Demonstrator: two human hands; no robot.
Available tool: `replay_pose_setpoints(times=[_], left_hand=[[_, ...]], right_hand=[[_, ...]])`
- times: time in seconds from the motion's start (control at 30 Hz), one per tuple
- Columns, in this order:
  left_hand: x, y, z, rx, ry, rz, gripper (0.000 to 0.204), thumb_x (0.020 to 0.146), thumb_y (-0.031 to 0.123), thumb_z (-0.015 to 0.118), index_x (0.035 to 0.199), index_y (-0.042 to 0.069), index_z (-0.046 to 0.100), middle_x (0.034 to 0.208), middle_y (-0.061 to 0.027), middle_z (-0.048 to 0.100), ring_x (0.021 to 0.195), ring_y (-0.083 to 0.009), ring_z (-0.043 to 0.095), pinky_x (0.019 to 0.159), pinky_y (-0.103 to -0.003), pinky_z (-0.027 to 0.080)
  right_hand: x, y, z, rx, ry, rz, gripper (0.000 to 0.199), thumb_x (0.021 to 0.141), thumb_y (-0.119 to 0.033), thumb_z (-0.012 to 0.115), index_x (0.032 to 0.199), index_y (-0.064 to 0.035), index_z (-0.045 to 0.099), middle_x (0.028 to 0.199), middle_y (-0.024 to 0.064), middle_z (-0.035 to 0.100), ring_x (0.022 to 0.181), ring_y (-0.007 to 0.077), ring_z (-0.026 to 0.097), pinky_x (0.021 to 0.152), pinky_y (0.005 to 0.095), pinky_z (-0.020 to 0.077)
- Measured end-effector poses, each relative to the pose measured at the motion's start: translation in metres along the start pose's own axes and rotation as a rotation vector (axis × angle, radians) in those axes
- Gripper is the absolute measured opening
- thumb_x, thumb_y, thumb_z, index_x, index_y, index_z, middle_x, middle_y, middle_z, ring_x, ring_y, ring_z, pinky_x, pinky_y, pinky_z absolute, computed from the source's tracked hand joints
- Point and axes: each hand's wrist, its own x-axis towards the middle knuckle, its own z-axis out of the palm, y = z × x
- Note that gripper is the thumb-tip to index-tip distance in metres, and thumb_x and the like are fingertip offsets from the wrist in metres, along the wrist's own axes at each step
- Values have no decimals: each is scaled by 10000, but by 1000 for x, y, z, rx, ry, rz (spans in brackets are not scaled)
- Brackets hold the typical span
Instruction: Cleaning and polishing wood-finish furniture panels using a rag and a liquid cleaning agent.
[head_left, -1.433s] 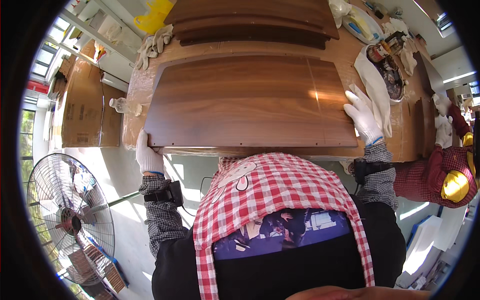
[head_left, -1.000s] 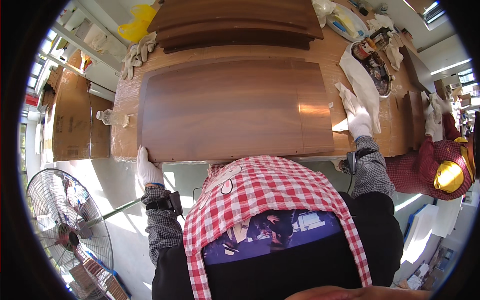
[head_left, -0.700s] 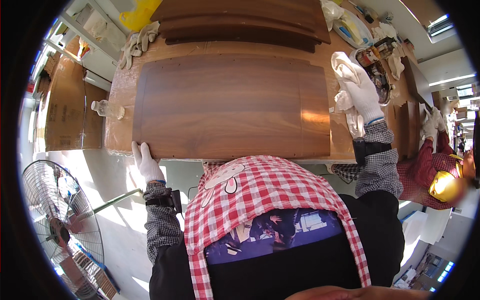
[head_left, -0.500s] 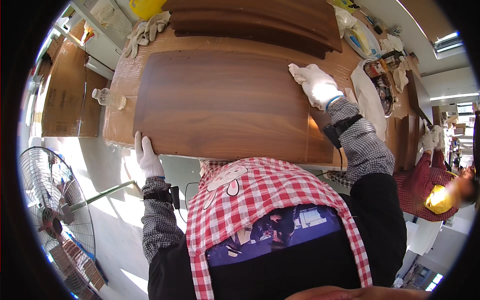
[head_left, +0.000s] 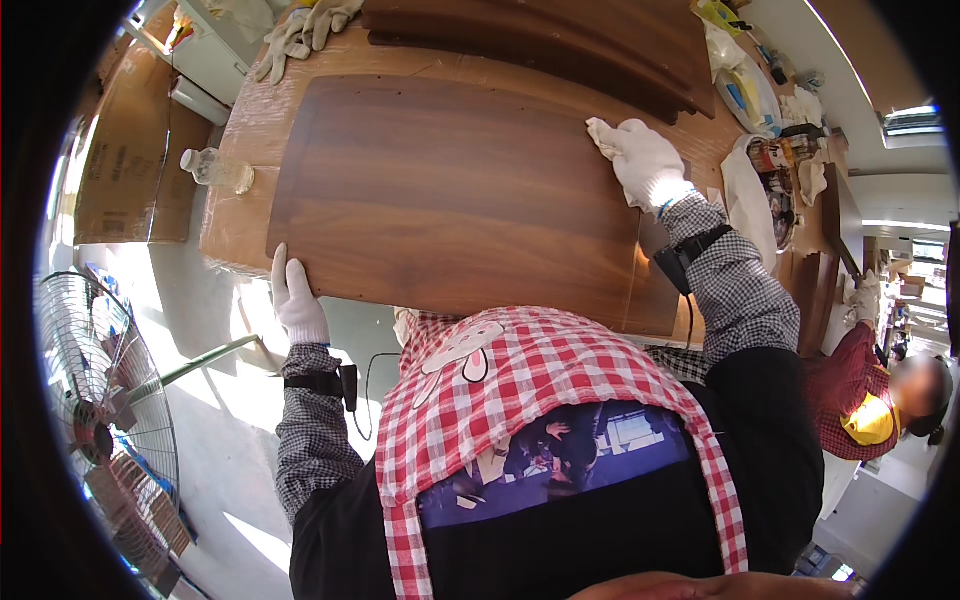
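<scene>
A large brown wood-grain panel (head_left: 450, 200) lies flat in front of me on the table. At its near left corner, my left hand (head_left: 300, 305), in a white glove, touches the edge with two straight, parted fingers; its other fingers are hidden. Toward the panel's far right part, my right hand (head_left: 645, 165), also white-gloved, is closed around a crumpled white cloth (head_left: 603, 138). That cloth rests against the panel's surface.
More brown panels (head_left: 540, 45) are stacked beyond. Left stand a clear bottle (head_left: 218, 171), pale gloves (head_left: 300, 38) and a floor fan (head_left: 105, 420). Cloths and cans (head_left: 775, 180) crowd the right side. A co-worker (head_left: 860, 405) is at the far right.
The whole view has shifted, so the panel and bottle sit higher in the picture. My right hand has moved slightly over the panel with the cloth; my left stays at the corner.
</scene>
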Motion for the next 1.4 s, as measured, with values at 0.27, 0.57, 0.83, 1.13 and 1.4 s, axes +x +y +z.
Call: replay_pose_setpoints(times=[0.27, 0.57, 0.83, 1.13, 1.4], left_hand=[[-1, -4, 4, -88, -6, 1, 517, 1167, 272, 542, 1595, -16, 532, 1599, -149, 573, 1425, -234, 562, 1212, -350, 450], [-1, -4, 4, -40, 17, 56, 507, 1158, 267, 554, 1581, -12, 554, 1556, -150, 605, 1397, -231, 581, 1198, -349, 462], [0, 0, 0, -77, 12, 29, 501, 1152, 273, 564, 1580, 12, 567, 1542, -150, 615, 1385, -223, 586, 1188, -346, 468], [2, -4, 5, -84, 15, 41, 497, 1143, 280, 573, 1563, 15, 589, 1520, -150, 639, 1370, -241, 606, 1188, -346, 463], [-4, 7, 1, 64, 14, 73, 497, 1121, 285, 604, 1550, 34, 617, 1489, -160, 671, 1354, -248, 623, 1175, -352, 469]], right_hand=[[-37, -38, 19, -129, 146, -609, 217, 954, -121, 640, 1114, -203, 761, 1093, 123, 732, 1020, 380, 711, 902, 506, 579], [-29, -9, 5, -69, 228, -453, 372, 1140, -397, 559, 1070, -65, 712, 891, 98, 698, 801, 247, 722, 745, 403, 606], [-31, -10, 24, -172, 317, -535, 378, 1167, -410, 500, 1235, -94, 696, 908, 120, 695, 740, 266, 718, 714, 432, 613], [-51, -89, 40, -106, 164, -452, 325, 1130, -395, 471, 1337, -349, 716, 1210, 110, 749, 1102, 355, 748, 1000, 585, 543], [-39, -47, 67, 33, 453, -378, 333, 1050, -237, 535, 1270, -261, 784, 1181, 132, 752, 1014, 391, 734, 938, 504, 581]])
